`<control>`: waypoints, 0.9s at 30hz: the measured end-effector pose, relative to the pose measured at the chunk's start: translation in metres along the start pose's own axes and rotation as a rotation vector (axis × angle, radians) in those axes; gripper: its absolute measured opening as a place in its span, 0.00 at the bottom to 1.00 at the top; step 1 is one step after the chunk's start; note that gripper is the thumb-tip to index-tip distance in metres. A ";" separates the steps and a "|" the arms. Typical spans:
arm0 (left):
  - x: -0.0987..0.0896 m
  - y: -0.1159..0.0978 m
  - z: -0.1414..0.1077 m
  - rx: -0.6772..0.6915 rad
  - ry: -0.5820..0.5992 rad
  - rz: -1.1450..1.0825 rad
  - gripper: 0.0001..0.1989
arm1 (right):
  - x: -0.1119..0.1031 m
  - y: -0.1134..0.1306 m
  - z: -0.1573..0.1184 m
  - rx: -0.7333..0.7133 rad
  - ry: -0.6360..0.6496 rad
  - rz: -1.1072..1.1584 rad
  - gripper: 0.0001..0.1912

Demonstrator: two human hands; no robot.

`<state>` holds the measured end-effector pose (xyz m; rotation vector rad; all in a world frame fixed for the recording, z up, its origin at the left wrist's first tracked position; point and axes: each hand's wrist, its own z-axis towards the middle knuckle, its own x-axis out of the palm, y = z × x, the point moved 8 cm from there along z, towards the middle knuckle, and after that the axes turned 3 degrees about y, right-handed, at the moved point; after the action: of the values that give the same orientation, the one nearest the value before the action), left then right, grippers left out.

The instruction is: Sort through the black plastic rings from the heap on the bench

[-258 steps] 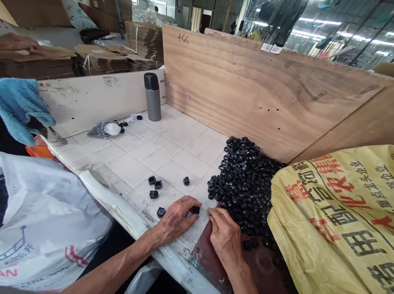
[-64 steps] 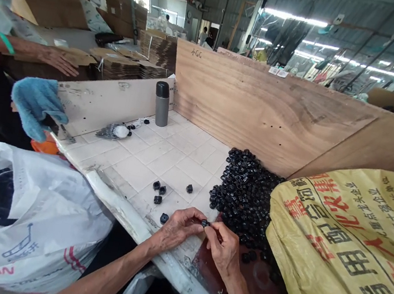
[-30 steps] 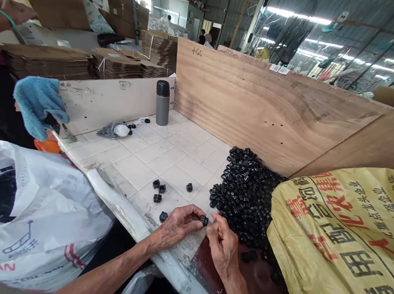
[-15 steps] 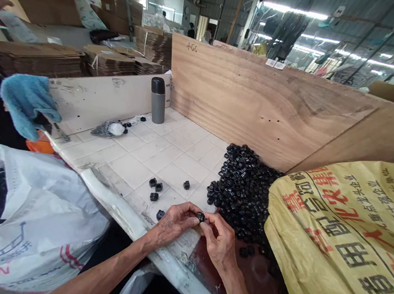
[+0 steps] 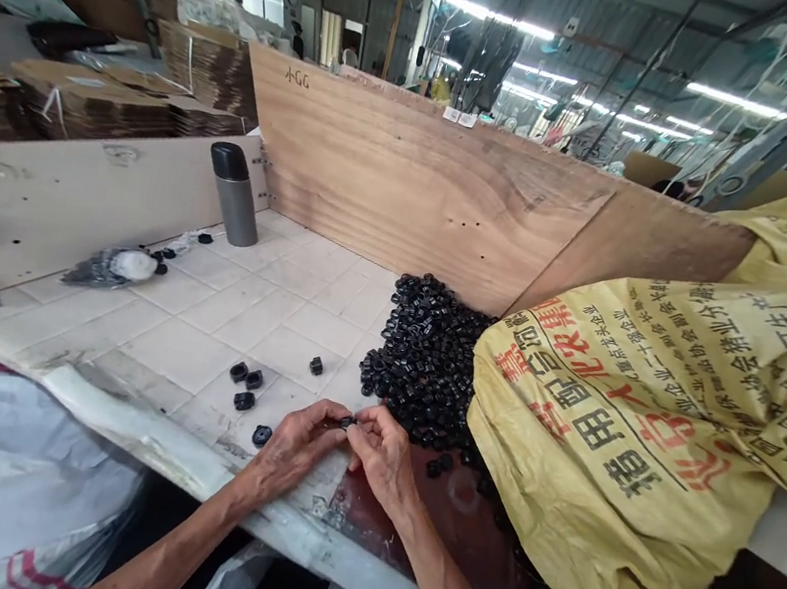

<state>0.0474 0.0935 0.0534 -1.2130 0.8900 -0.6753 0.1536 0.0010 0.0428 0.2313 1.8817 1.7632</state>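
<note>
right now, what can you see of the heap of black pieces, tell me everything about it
The heap of black pieces is a loose mound of many small, glossy parts that look like plastic, jumbled at different angles; their exact shape is too small to tell. It lies on the right of the pale tiled tabletop, in front of the wooden board. The yellow sack hides its right side. Whether the right hand touches it is unclear.

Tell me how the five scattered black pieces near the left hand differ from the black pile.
Number: the scattered pieces are five; the pile holds too many to count.
Arrangement: the scattered pieces lie in one layer; the pile is heaped.
Place: the scattered pieces lie near the left hand; the pile borders the yellow sack.
Both are black.
</note>
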 end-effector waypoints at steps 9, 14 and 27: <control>0.002 -0.005 -0.010 0.132 -0.005 0.404 0.12 | 0.004 0.021 -0.012 -0.186 -0.098 -0.353 0.05; -0.032 0.002 -0.029 0.110 -0.287 0.977 0.10 | -0.040 0.020 -0.054 -0.193 -0.295 -0.823 0.05; 0.034 -0.007 0.062 0.312 -0.270 0.764 0.35 | -0.070 -0.008 -0.060 -0.282 -0.355 -0.940 0.06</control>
<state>0.1182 0.0940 0.0593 -0.5870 0.8924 -0.0227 0.1844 -0.0851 0.0532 -0.3731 1.1544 1.1881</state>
